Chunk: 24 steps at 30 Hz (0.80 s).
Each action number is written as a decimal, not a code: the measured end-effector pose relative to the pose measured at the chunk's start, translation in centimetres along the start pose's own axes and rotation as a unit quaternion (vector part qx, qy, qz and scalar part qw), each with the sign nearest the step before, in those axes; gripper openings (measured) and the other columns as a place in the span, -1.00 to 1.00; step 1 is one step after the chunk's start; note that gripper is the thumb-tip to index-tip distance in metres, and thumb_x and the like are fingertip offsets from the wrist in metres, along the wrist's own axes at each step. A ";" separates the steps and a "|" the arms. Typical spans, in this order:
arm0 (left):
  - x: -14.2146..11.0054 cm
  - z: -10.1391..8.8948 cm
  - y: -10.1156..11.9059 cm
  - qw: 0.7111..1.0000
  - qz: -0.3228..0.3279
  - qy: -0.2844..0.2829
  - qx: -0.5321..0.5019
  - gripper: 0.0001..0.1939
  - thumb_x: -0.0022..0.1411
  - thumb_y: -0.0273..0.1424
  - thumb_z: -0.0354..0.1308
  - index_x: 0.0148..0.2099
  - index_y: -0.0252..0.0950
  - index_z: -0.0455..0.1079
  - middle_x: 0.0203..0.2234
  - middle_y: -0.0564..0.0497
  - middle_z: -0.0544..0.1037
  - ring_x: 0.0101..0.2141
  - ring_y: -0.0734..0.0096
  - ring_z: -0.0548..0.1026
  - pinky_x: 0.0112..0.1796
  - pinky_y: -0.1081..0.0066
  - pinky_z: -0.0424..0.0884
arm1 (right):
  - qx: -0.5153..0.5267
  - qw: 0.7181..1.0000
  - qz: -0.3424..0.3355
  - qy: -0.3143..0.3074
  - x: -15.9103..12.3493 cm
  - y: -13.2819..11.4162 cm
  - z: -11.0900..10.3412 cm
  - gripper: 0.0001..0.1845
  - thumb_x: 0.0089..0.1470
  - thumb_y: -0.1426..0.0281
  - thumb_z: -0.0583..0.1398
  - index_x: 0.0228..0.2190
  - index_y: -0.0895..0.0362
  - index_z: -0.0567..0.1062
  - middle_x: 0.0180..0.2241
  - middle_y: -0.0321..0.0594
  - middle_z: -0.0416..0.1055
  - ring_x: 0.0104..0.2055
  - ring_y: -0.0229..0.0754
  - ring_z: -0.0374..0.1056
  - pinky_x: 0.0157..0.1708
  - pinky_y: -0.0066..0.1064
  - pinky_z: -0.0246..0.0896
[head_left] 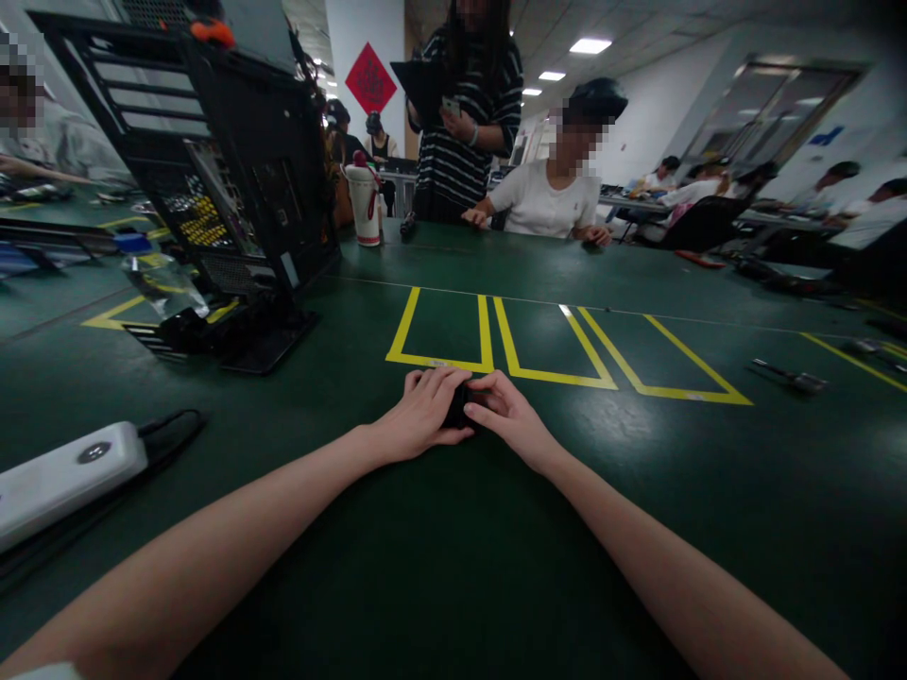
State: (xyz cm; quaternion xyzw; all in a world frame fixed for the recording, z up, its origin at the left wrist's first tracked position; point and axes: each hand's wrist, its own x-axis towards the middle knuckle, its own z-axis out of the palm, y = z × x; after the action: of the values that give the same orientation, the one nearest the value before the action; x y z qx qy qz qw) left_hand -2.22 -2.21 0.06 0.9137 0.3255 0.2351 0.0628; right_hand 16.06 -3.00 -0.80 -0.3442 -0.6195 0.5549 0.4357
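On the green tabletop [453, 529], my left hand [423, 406] lies over a small black object [457, 406], fingers curved round its top and side. My right hand [511, 416] meets the object's right side with thumb and fingertips. Most of the object is covered by my hands, so its kind does not show. Just beyond my fingers runs the near edge of a yellow tape outline [439, 363].
At the left stand a black computer case [262, 161] and a water bottle [162, 279], with a white power strip [71, 482] nearer. A paper cup [365, 206] is farther back. To the right lies a metal tool [790, 376]. People sit and stand across the table.
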 end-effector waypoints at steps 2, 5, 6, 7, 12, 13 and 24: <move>0.0 -0.1 0.0 1.000 0.000 -0.001 -0.001 -0.36 0.15 -0.21 0.09 0.16 -0.32 -0.11 0.06 -0.24 0.19 0.07 0.06 0.17 0.00 0.05 0.10 | -0.014 1.000 -0.002 0.021 0.0 -0.1 0.1 -0.81 -0.04 0.36 0.22 -0.33 0.05 0.33 -0.24 -0.30 0.33 -0.14 -0.21 0.34 -0.05 -0.25 0.23; 0.0 -0.2 0.1 1.000 0.000 -0.003 -0.002 -0.36 0.15 -0.21 0.08 0.16 -0.31 -0.12 0.06 -0.24 0.19 0.06 0.06 0.17 0.00 0.05 0.10 | -0.021 0.999 -0.004 0.032 0.0 -0.2 0.3 -0.80 -0.05 0.36 0.23 -0.34 0.05 0.33 -0.25 -0.30 0.34 -0.15 -0.20 0.34 -0.07 -0.25 0.25; 0.0 -0.2 0.1 1.000 0.000 -0.004 -0.002 -0.36 0.16 -0.21 0.08 0.16 -0.31 -0.12 0.06 -0.24 0.19 0.06 0.06 0.18 0.00 0.05 0.10 | -0.024 0.999 -0.001 0.031 0.0 -0.3 0.3 -0.79 -0.06 0.36 0.23 -0.32 0.05 0.32 -0.25 -0.30 0.34 -0.14 -0.19 0.34 -0.07 -0.24 0.25; 0.0 -0.2 0.1 1.000 0.000 -0.003 -0.002 -0.36 0.16 -0.22 0.08 0.16 -0.31 -0.12 0.06 -0.24 0.19 0.06 0.06 0.18 0.00 0.05 0.11 | -0.030 0.999 0.003 0.029 0.0 -0.4 0.3 -0.78 -0.05 0.37 0.23 -0.31 0.05 0.32 -0.23 -0.29 0.34 -0.13 -0.19 0.34 -0.06 -0.23 0.24; 0.0 0.0 0.0 1.000 -0.010 0.006 -0.003 -0.32 0.14 -0.25 0.10 0.18 -0.31 -0.17 0.04 -0.24 0.20 0.05 0.05 0.19 -0.01 0.05 0.11 | -0.091 0.995 0.004 0.029 -0.1 -0.6 0.2 -0.70 -0.03 0.38 0.21 -0.20 0.07 0.32 -0.13 -0.21 0.31 -0.01 -0.13 0.26 0.03 -0.17 0.17; 0.0 0.1 0.0 1.000 -0.012 0.007 -0.003 -0.32 0.14 -0.26 0.11 0.18 -0.31 -0.17 0.04 -0.24 0.20 0.05 0.05 0.19 -0.02 0.05 0.12 | -0.095 0.995 0.002 0.026 -0.1 -0.6 0.1 -0.70 -0.04 0.37 0.21 -0.20 0.07 0.32 -0.13 -0.21 0.31 0.00 -0.13 0.26 0.03 -0.17 0.17; 0.1 -0.1 0.1 1.000 -0.008 0.002 -0.006 -0.39 0.14 -0.28 0.11 0.13 -0.33 -0.09 0.03 -0.23 0.21 0.03 0.07 0.21 -0.02 0.08 0.12 | -0.081 0.995 -0.045 0.041 -0.2 -0.1 0.3 -0.81 -0.04 0.36 0.22 -0.32 0.04 0.36 -0.24 -0.29 0.30 -0.07 -0.16 0.29 0.01 -0.19 0.20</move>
State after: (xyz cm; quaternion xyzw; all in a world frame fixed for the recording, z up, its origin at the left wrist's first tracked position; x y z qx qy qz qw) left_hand -2.16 -2.26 0.25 0.9103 0.3311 0.2385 0.0697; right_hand 15.81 -3.31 -0.70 -0.3719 -0.6590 0.4684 0.4562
